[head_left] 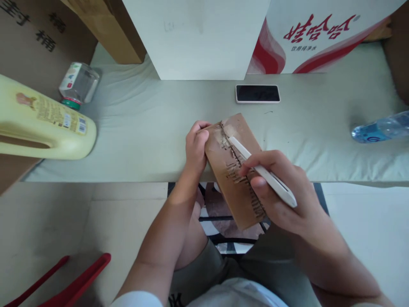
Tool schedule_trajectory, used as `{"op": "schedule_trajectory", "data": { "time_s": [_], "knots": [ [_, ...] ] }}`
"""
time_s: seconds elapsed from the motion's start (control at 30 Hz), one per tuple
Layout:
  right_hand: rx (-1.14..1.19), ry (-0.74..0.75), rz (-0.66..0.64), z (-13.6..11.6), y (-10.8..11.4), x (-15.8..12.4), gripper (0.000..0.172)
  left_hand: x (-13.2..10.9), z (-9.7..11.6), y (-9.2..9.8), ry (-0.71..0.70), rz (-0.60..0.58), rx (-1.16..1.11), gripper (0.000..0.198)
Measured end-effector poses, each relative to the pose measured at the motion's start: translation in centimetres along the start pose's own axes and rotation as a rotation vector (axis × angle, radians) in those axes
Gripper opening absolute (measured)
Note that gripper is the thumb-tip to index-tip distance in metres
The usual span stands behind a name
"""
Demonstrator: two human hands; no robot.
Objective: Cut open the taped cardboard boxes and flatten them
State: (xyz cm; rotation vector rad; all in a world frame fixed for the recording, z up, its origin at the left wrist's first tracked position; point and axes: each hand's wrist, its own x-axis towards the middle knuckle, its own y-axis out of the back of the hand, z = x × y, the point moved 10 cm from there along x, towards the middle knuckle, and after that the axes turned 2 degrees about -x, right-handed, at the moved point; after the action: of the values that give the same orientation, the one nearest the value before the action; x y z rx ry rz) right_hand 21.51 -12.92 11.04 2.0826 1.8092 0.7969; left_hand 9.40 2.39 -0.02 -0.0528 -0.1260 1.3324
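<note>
A small brown cardboard box (223, 166), its top face scuffed and torn along a middle seam, is tilted over the front edge of the covered table. My left hand (196, 145) grips its far left corner, thumb on top. In my right hand (281, 187) is a white utility knife (276, 185), held like a pen. Its front end lies over the seam near the far end of the box. Whether the blade is out is too small to tell.
A phone (257, 94) lies beyond the box, before white cartons (204, 42). At left are a yellow jug (64, 128) and a clear bottle (79, 81); at right, a water bottle (380, 128). Red handles (79, 281) show low left above the floor.
</note>
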Motion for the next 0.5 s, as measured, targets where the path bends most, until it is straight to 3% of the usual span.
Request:
{"op": "schedule_trajectory", "data": {
  "time_s": [0.3, 0.5],
  "knots": [
    [0.042, -0.038, 0.093, 2.0, 0.2, -0.7, 0.012, 0.2, 0.1, -0.3, -0.027, -0.038, 0.017, 0.017],
    [0.026, -0.050, 0.095, 2.0, 0.0, -0.9, 0.012, 0.1, 0.4, -0.6, -0.026, -0.051, 0.038, 0.015]
  ]
}}
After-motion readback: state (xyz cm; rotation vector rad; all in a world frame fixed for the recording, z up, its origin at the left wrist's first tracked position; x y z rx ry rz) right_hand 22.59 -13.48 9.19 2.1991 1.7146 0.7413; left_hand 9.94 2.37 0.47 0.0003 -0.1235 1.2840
